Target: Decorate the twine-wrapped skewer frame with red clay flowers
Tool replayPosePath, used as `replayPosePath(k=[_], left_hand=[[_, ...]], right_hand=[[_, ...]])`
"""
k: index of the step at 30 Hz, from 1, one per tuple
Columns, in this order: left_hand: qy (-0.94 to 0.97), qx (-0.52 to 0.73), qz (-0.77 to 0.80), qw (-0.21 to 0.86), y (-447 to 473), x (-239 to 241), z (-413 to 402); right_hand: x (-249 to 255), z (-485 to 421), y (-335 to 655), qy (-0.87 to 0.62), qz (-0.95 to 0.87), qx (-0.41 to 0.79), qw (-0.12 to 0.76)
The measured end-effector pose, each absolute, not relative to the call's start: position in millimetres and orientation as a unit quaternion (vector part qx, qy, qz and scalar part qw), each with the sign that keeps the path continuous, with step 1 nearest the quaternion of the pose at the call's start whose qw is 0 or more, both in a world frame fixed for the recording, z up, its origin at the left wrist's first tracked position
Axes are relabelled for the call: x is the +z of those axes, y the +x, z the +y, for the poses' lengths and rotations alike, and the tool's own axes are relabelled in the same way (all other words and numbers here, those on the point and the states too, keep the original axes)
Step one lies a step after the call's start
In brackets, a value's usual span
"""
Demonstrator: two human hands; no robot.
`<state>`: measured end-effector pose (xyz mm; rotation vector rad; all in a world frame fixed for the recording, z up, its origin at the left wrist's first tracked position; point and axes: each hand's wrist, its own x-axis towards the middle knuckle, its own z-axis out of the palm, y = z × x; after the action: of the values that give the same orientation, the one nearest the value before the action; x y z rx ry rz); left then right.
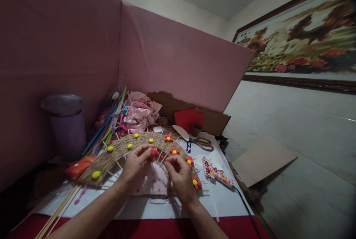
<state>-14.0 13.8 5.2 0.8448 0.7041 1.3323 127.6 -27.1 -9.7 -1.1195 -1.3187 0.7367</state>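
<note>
As the left hand point(140, 156) pinches a soft red lump point(154, 152), fingertips tight together, the right hand point(178, 174) nips its thin tail, right in front of the woven arch point(107, 162)! Tug too hard and that strand could snap; slacken either pinch and it may drop among the sticks point(119, 165), left of the red flowers point(174, 152).
</note>
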Motion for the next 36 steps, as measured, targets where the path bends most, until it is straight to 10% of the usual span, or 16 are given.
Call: replayPosePath(k=[10,18,36], left_hand=[[0.363,0.511,0.309,0.716,-12,6,9],[0.529,0.47,0.373,0.599,-8,6,1],[0.434,0.488,0.285,0.702,-12,2,7]], right_hand=[[-2,-25,133,-0.374,-0.417,0.54,0.628],[-2,-30,124,-0.403,-0.481,0.505,0.592],[-2,-25,128,-0.366,-0.425,0.539,0.628]])
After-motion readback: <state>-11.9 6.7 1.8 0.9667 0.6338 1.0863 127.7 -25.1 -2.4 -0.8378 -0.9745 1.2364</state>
